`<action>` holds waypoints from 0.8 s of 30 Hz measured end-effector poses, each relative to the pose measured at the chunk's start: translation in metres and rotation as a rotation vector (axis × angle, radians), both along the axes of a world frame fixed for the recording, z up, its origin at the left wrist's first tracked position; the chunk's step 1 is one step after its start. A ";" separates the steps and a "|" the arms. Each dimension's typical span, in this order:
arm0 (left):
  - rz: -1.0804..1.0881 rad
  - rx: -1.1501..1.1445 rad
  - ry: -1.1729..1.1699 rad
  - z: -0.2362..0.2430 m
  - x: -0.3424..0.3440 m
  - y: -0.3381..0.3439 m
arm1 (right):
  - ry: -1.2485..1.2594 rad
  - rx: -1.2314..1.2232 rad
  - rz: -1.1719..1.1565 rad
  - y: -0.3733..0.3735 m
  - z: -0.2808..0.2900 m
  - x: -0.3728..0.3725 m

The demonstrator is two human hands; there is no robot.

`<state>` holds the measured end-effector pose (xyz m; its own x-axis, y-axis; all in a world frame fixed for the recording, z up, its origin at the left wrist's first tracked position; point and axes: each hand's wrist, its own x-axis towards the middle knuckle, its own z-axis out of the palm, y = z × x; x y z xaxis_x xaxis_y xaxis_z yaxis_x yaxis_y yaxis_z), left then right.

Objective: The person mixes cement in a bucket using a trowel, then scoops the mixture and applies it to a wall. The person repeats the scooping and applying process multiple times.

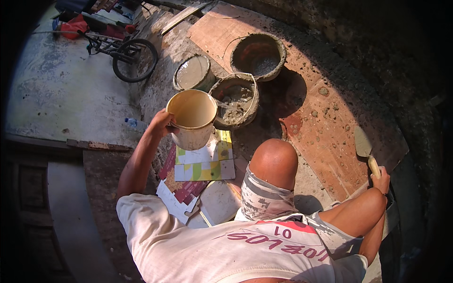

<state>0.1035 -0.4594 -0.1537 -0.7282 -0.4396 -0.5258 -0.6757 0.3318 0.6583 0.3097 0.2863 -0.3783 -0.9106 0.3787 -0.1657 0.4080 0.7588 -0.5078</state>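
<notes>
My left hand (163, 122) grips the rim of a pale plastic bucket (194, 137), tilted so its cream inside shows; no contents are visible in it. Far to the right, my right hand (381, 179) is closed round the wooden handle of a trowel (363, 142), its flat blade pointing away over a reddish-brown board. Just beyond the pale bucket stands a bucket of wet mortar (234, 101) with a wire handle across its top. Behind it are a bucket of grey liquid (192, 73) and a dark, mortar-crusted bucket (258, 57) with some grey liquid low inside.
The reddish-brown board (325, 137), spotted with mortar lumps, runs along the right side. Flattened printed cardboard (205, 167) and a white lid-like piece (219, 203) lie near my legs. A bicycle (134, 60) rests at the far left, and a plastic bottle (131, 122) lies left of my hand.
</notes>
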 end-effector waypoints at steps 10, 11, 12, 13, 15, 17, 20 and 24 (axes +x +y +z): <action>0.030 -0.016 -0.025 -0.006 -0.001 -0.013 | 0.018 -0.011 0.049 0.001 -0.010 -0.003; 0.034 -0.011 -0.031 -0.006 -0.001 -0.014 | 0.013 -0.001 0.053 0.000 -0.010 -0.003; 0.040 -0.006 -0.036 -0.006 0.000 -0.015 | 0.007 0.008 0.058 0.000 -0.010 -0.004; 0.039 -0.007 -0.035 -0.005 0.000 -0.015 | 0.012 0.012 0.069 0.000 -0.011 -0.005; 0.038 -0.009 -0.034 -0.004 0.000 -0.014 | 0.022 0.021 0.089 -0.002 -0.009 -0.006; 0.039 -0.022 -0.042 -0.002 -0.001 -0.013 | 0.010 0.010 0.082 -0.005 -0.007 -0.009; 0.034 -0.031 -0.043 -0.004 -0.003 -0.013 | 0.018 0.010 0.076 -0.009 0.000 -0.011; -0.003 -0.028 -0.043 -0.001 -0.005 -0.008 | 0.023 0.025 0.067 -0.010 0.002 -0.010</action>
